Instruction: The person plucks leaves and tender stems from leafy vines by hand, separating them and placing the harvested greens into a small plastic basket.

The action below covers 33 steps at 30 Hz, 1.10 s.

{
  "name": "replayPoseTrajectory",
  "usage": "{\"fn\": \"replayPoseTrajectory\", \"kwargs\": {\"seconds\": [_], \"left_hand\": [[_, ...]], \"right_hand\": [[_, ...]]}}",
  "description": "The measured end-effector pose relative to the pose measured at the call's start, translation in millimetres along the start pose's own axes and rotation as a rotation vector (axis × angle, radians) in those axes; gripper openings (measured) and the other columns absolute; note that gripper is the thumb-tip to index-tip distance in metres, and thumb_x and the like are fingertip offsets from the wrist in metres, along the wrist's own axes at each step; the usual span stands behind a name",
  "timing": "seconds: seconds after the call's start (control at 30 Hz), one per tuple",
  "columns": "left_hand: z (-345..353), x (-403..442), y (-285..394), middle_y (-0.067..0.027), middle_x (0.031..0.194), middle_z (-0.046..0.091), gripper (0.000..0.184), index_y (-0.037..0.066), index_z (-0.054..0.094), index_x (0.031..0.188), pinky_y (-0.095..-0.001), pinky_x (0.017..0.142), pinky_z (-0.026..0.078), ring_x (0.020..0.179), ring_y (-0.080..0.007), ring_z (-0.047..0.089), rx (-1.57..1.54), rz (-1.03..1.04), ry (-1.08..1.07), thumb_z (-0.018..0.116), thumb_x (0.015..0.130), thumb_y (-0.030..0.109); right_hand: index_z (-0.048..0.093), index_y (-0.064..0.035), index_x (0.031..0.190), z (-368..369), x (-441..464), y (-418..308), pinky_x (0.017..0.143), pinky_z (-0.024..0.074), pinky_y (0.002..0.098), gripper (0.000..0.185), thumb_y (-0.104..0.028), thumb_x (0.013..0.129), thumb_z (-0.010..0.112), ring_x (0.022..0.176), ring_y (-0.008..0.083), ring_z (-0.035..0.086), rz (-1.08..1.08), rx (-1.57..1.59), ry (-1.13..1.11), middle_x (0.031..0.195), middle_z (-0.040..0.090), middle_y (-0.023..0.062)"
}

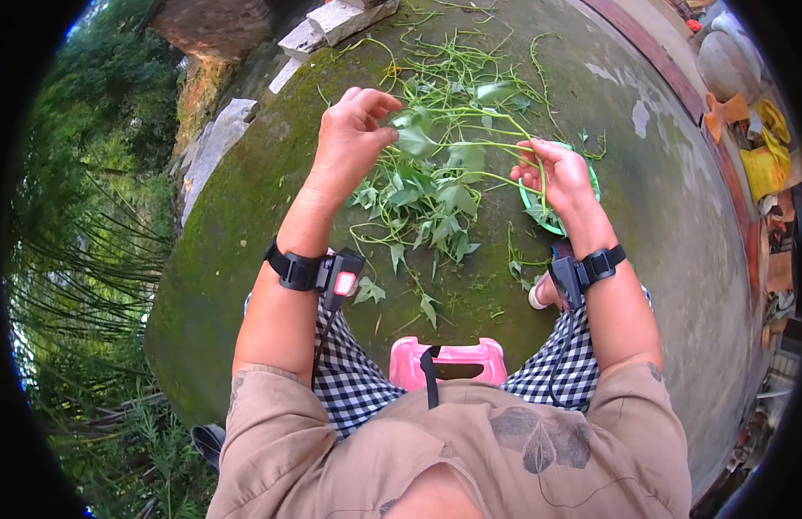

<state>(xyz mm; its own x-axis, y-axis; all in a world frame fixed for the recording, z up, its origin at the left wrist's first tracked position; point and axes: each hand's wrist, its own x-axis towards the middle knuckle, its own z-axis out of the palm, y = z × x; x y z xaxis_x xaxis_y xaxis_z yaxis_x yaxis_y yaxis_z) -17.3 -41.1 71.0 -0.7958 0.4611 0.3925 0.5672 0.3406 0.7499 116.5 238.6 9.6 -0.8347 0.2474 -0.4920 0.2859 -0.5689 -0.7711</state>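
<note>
My left hand (353, 130) is raised with thumb and index finger closed at the edge of a broad green leaf (416, 140). Several leafy vine stems (496, 145) stretch from there across to my right hand (558, 177), whose fingers are closed around them. One stem bends down past the right fingers. Partly hidden behind that hand is a green basket (595, 183) with some greenery in it. Below and beyond both hands, a loose heap of leafy vines (457, 201) lies on the ground, with mostly bare stems (461, 65) farther back.
Between my knees is a pink plastic stool (407, 363). Mossy concrete (219, 303) surrounds the heap, with stone blocks (336, 22) and shrubs (98, 112) at the left edge. Along the right side lie household items, including a yellow bag (764, 164).
</note>
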Motion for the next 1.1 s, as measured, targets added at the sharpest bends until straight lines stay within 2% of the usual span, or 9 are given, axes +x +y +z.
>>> {"fn": "replayPoseTrajectory", "kwargs": {"seconds": [0.1,0.33,0.43,0.53,0.57,0.67,0.9,0.93,1.1], "left_hand": [[-2,3,3,-0.0027,0.079,0.060,0.016,0.003,0.066,0.077,-0.0268,0.062,0.044,0.072,-0.0118,0.055,0.113,0.098,-0.043,0.077,0.068,0.008],[48,-24,42,-0.0126,0.130,0.052,0.101,0.014,0.037,0.143,-0.0437,0.099,0.039,0.118,-0.0310,0.047,0.294,0.222,-0.456,0.086,0.055,0.020],[71,-32,28,-0.0132,0.115,0.060,0.069,0.010,0.046,0.136,-0.0397,0.088,0.045,0.105,-0.0257,0.057,0.269,0.241,-0.342,0.073,0.073,0.017],[77,-21,11,-0.0104,0.089,0.066,0.038,0.001,0.060,0.120,-0.0340,0.074,0.050,0.084,-0.0192,0.063,-0.375,-0.395,-0.449,0.061,0.084,0.014],[78,-20,8,-0.0071,0.073,0.064,0.026,-0.004,0.065,0.105,-0.0293,0.065,0.050,0.067,-0.0159,0.062,-0.623,-0.440,-0.342,0.054,0.088,0.012],[76,-14,-2,-0.0127,0.080,0.065,0.030,-0.006,0.062,0.110,-0.0322,0.061,0.055,0.067,-0.0235,0.066,-0.829,-0.774,-0.378,0.052,0.091,0.015],[81,-23,-3,-0.0152,0.086,0.067,0.038,-0.006,0.055,0.119,-0.0414,0.073,0.056,0.078,-0.0304,0.069,-1.217,-1.055,-0.628,0.044,0.097,0.023],[80,-23,-6,-0.0160,0.088,0.067,0.038,-0.004,0.056,0.118,-0.0436,0.074,0.055,0.079,-0.0306,0.068,-1.343,-1.099,-0.680,0.042,0.098,0.024],[81,-28,0,-0.0167,0.091,0.067,0.036,-0.003,0.058,0.114,-0.0435,0.070,0.054,0.077,-0.0299,0.068,-1.203,-1.105,-0.649,0.042,0.097,0.025]], "right_hand": [[0.062,0.0037,0.100,5,5,1,0.060,0.0518,0.0318,0.025,-0.019,0.095,0.052,0.069,0.0291,0.065,0.057,0.039,-0.049,0.083,0.062,0.0124],[0.061,0.0025,0.099,27,-3,7,0.056,0.0507,0.0322,0.033,-0.030,0.095,0.056,0.069,0.0293,0.064,0.206,0.171,-0.134,0.081,0.064,0.0137],[0.063,0.0001,0.093,39,-12,3,0.062,0.0509,0.0312,0.032,-0.031,0.095,0.056,0.072,0.0265,0.065,0.202,0.139,-0.261,0.082,0.064,0.0123],[0.064,-0.0011,0.092,41,-19,-7,0.065,0.0507,0.0310,0.028,-0.029,0.092,0.060,0.075,0.0234,0.065,0.027,-0.295,-0.150,0.089,0.066,0.0120],[0.065,-0.0013,0.094,40,-16,-5,0.066,0.0503,0.0303,0.026,-0.027,0.091,0.061,0.075,0.0217,0.064,-0.141,-0.466,-0.088,0.091,0.066,0.0111],[0.065,-0.0026,0.104,35,-5,9,0.068,0.0490,0.0278,0.024,-0.020,0.088,0.062,0.072,0.0148,0.060,-0.745,-0.883,0.004,0.095,0.065,0.0060],[0.066,-0.0073,0.096,20,-2,20,0.053,0.0392,0.0187,0.017,-0.022,0.091,0.060,0.061,0.0055,0.054,0.028,-0.640,-0.266,0.075,0.063,-0.0008],[0.065,-0.0019,0.090,22,-3,25,0.040,0.0358,0.0202,0.019,-0.019,0.093,0.057,0.046,0.0071,0.052,0.024,-0.548,-0.235,0.064,0.061,0.0025],[0.065,-0.0005,0.093,20,-8,29,0.040,0.0375,0.0202,0.021,-0.019,0.094,0.056,0.046,0.0081,0.053,0.149,-0.447,-0.218,0.066,0.062,0.0046]]}}
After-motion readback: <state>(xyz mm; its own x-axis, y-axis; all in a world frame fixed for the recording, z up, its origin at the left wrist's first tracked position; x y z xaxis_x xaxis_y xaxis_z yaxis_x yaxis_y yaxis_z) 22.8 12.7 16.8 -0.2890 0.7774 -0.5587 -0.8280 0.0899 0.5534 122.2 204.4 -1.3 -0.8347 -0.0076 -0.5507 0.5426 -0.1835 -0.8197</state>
